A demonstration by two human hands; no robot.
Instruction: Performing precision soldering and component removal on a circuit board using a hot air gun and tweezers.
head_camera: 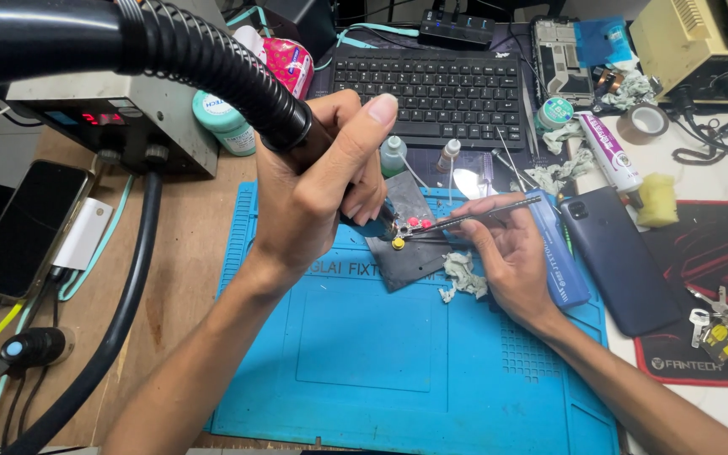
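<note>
Here we are over the bench, and our left hand [318,198] is wrapped tight around the hot-air handpiece [292,126], thumb up along its side, the ribbed black hose [187,50] arching away to the upper left. The nozzle tip points down at a small fixture [406,229] with red knobs and a yellow one, sitting on a dark grey pad [410,261] in the middle of the blue work mat [364,354].

Our right hand [507,257] comes in from the other side, fingers pinched on a pair of thin metal tweezers [473,217]. Their points meet the fixture right beside the nozzle; what they grip there is too small to tell. The heel of that hand rests on the mat, next to a crumpled bit of tissue [463,276].

Just behind the right hand lies a blue flat tool case [562,261], and beside it a dark phone [617,257] face down. Further back we have a black keyboard [431,93], a white tube [610,152] and a roll of tape [644,122]. Off to the left, a grey station with a red display [120,122], and another phone [27,227] lying screen up near the table edge.
</note>
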